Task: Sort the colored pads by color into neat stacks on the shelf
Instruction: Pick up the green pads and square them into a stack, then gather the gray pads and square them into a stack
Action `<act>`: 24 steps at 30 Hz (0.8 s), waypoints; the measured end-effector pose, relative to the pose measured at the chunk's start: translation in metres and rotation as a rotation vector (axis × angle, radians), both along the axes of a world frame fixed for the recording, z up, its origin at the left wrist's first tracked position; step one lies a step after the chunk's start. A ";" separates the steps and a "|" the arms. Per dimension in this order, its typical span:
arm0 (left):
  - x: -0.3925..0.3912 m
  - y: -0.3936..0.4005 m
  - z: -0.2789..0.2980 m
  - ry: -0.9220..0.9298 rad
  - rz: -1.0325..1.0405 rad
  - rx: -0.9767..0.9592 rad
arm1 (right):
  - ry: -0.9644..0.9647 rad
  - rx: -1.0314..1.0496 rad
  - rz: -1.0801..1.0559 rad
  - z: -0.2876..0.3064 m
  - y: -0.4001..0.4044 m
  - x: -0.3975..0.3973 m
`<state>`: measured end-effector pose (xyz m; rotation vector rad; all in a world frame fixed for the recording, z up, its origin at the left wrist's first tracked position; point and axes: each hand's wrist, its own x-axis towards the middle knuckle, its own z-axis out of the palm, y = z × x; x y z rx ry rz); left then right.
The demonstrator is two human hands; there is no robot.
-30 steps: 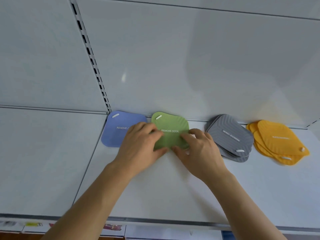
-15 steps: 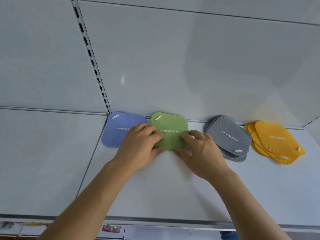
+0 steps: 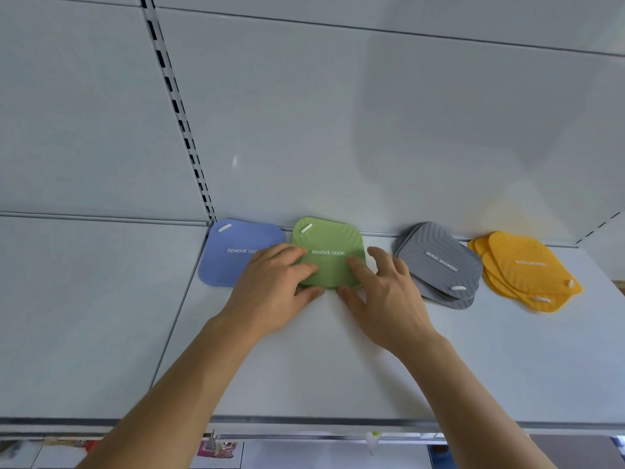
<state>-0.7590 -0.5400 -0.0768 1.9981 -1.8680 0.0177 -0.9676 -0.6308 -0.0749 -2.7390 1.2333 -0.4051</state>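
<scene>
Four groups of ribbed pads lie along the back of the white shelf (image 3: 338,367). A blue pad (image 3: 233,245) is at the left, and a green stack (image 3: 333,238) sits beside it. Further right come a fanned grey stack (image 3: 436,262) and a fanned orange stack (image 3: 521,265). My left hand (image 3: 274,289) pinches the green stack's near left corner, fingers on top and thumb at the edge, and partly covers the blue pad. My right hand (image 3: 385,296) holds the near right corner with index finger on top and the other fingers spread.
A slotted metal upright (image 3: 182,123) runs down the white back panel to the shelf's left rear corner. A metal lip (image 3: 338,423) edges the shelf front. Below it, items on a lower level show partly.
The green stack has been squared up and pushed slightly back towards the wall. My right hand's outer fingers have lifted and spread; both hands stay at its near corners.
</scene>
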 end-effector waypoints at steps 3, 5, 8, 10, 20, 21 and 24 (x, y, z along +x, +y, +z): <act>-0.001 -0.002 -0.001 -0.002 0.014 -0.009 | 0.002 -0.017 -0.009 0.000 0.003 0.001; -0.002 -0.003 -0.001 0.001 0.018 -0.018 | 0.017 -0.026 -0.013 0.001 0.004 0.002; -0.006 -0.002 -0.001 -0.025 0.036 -0.026 | 0.022 -0.021 -0.016 0.007 0.008 0.003; -0.010 -0.002 -0.001 -0.047 0.041 -0.040 | -0.061 -0.022 -0.024 0.014 0.014 -0.003; -0.102 -0.008 0.011 0.115 -0.178 -0.196 | -0.193 -0.195 -0.256 0.001 -0.014 -0.121; -0.113 -0.011 0.008 0.129 -0.192 -0.184 | -0.191 -0.179 -0.225 -0.001 -0.019 -0.128; -0.137 -0.020 -0.002 0.137 -0.224 -0.114 | -0.205 -0.113 -0.145 -0.004 -0.033 -0.136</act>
